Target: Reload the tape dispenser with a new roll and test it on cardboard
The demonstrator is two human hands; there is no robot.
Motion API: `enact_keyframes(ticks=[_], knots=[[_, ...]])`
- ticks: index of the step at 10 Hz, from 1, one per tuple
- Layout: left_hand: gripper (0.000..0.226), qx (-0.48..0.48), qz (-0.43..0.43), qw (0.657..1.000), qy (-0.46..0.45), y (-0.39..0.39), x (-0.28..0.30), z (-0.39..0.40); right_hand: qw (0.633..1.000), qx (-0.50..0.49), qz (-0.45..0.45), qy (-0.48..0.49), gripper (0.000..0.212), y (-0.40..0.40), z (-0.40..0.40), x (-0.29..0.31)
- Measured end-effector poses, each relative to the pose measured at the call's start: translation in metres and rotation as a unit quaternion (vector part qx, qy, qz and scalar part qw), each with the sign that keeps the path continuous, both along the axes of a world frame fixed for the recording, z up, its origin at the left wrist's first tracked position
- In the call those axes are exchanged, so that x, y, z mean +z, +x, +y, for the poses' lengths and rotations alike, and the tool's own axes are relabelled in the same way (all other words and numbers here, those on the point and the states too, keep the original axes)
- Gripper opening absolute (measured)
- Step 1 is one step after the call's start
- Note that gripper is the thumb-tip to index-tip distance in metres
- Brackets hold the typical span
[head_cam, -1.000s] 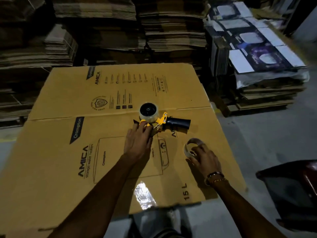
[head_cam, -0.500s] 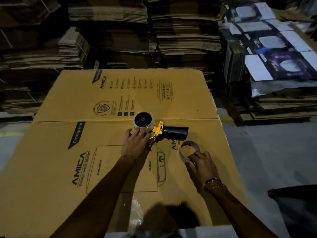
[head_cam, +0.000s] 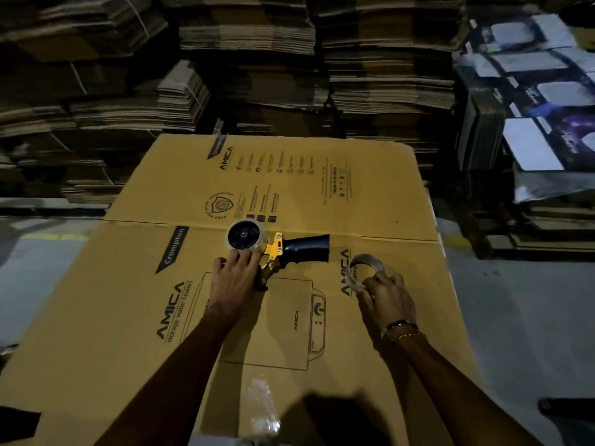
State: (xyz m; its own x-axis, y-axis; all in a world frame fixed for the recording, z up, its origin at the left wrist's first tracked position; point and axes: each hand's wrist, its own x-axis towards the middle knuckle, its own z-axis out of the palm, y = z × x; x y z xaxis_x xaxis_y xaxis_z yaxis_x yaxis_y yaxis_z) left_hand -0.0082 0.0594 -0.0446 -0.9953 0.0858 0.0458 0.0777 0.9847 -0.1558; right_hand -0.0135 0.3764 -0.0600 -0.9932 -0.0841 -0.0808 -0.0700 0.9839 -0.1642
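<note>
The tape dispenser (head_cam: 273, 252) lies on its side mid-sheet on flat cardboard (head_cam: 370, 194), bare board all round. The left hand (head_cam: 235, 278) rests on its yellow front, fingers spread against the mounted roll (head_cam: 243, 236). To the right, the right hand (head_cam: 388, 300) pinches an empty tape ring (head_cam: 365, 268). Grey floor (head_cam: 521, 300) right; cardboard stacks (head_cam: 386, 75) beyond the far edge. Print reads "AMICA storage water heaters" and "Crompton" (smaller text unreadable).
</note>
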Motion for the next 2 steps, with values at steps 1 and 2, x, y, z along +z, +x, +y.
enact_keyframes(ticks=[1, 2], knots=[[0.072, 0.003, 0.011, 1.0, 0.015, 0.0083, 0.0028, -0.0075, 1.0, 0.004, 0.009, -0.005, 0.03, -0.0001, -0.0003, 0.0008], [0.07, -0.015, 0.03, 0.999, 0.032, 0.0131, 0.0081, -0.0113, 0.999, 0.028, 0.042, -0.009, 0.038, 0.0026, -0.0098, 0.0045]])
